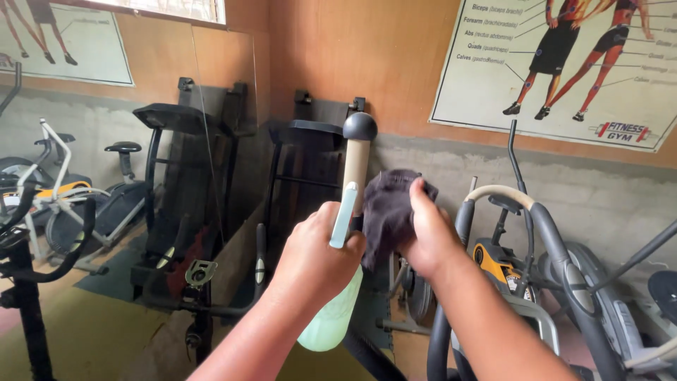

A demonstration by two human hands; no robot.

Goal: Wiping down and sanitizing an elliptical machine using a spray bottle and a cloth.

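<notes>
My left hand (314,250) is clamped round a pale green plastic spray bottle (330,317), held just beside the tan padded handlebar grip with a black ball cap (357,152). My right hand (423,236) presses a dark grey cloth (386,212) against that grip: wiping step, I judge; next calls for working round its far side. Bottle nozzle and grip's lower end are hidden.

Pale green spray bottle (330,317) tilted; crumpled dark cloth (386,212) against beige handle (356,166).

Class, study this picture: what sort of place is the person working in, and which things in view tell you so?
Most likely a small gym. An exercise bike stands at the left, a folded treadmill leans against the wall, and a muscle-chart poster hangs above. The hands hold a spray bottle and dark cloth.
</notes>
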